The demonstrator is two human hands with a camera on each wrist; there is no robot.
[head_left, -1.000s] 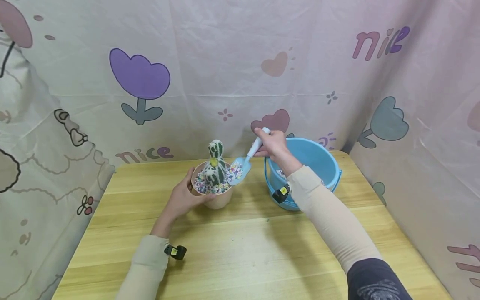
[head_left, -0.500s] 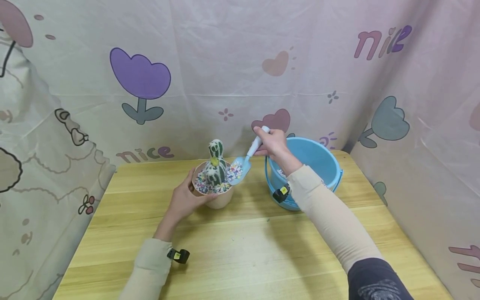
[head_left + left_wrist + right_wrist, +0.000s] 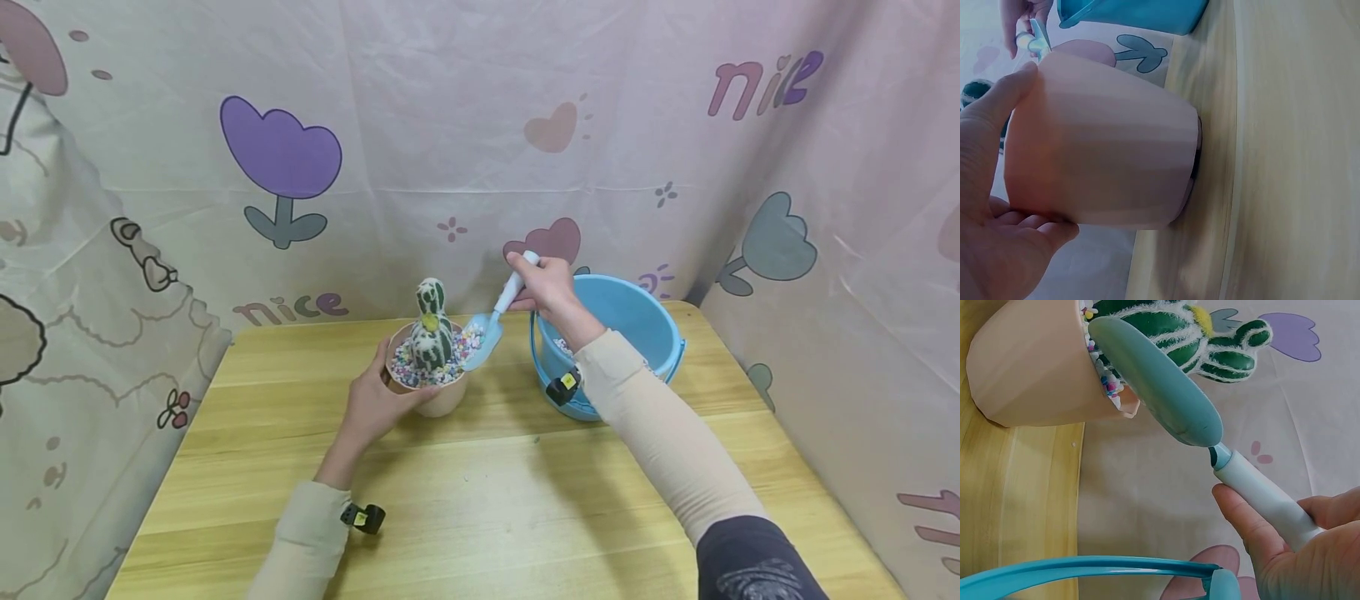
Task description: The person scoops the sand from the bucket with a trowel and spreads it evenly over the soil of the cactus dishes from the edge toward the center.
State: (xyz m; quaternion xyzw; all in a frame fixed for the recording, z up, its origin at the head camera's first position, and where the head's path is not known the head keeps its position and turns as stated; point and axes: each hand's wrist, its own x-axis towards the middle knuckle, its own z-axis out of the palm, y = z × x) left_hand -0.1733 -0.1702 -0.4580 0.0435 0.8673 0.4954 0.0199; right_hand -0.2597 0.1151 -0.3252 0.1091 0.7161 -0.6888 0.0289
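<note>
A pink pot [image 3: 438, 398] is held by the left hand [image 3: 372, 404], with the thumb and fingers curled round its side. The pot stands on the wooden table [image 3: 480, 500], near the middle. A green toy cactus [image 3: 431, 333] stands upright in the pot, and small coloured stones [image 3: 408, 372] lie around it.

A small blue scoop [image 3: 483, 333] is gripped by its white handle in the right hand [image 3: 550, 287]. The scoop is tilted down, and its tip is laid over the rim of the pot, just beside the cactus. Coloured stones are carried on the scoop.

A blue bucket [image 3: 637, 321] stands on the table just to the right of the pot, and the right arm is stretched across its front. A cloth [image 3: 450, 125] with flowers and hearts is hung behind the table.
</note>
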